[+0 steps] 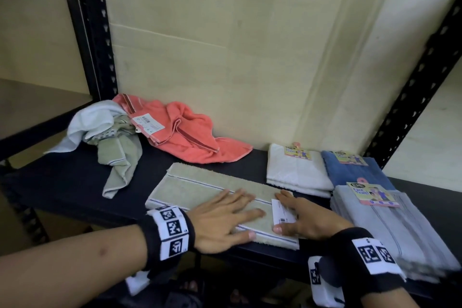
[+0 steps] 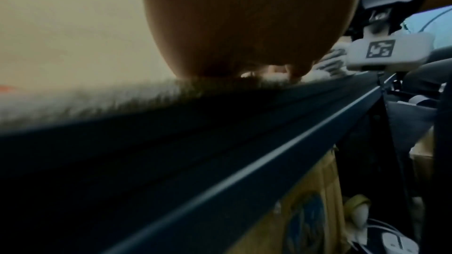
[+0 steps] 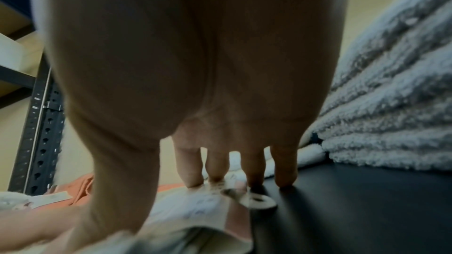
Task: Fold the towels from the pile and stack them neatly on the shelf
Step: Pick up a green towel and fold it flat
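Observation:
A pale green towel, folded into a long strip, lies flat on the black shelf. My left hand presses flat on its near right part with straight fingers. My right hand rests beside it with straight fingers on the towel's white paper tag at the right end. In the right wrist view the fingertips touch the tag and the shelf board. The unfolded pile sits at the back left: a coral towel, a white one and a green one.
Folded towels stand to the right: a white one, a blue one and a grey stack nearest my right wrist, seen close in the right wrist view. Black perforated uprights frame the shelf. A pale wall is behind.

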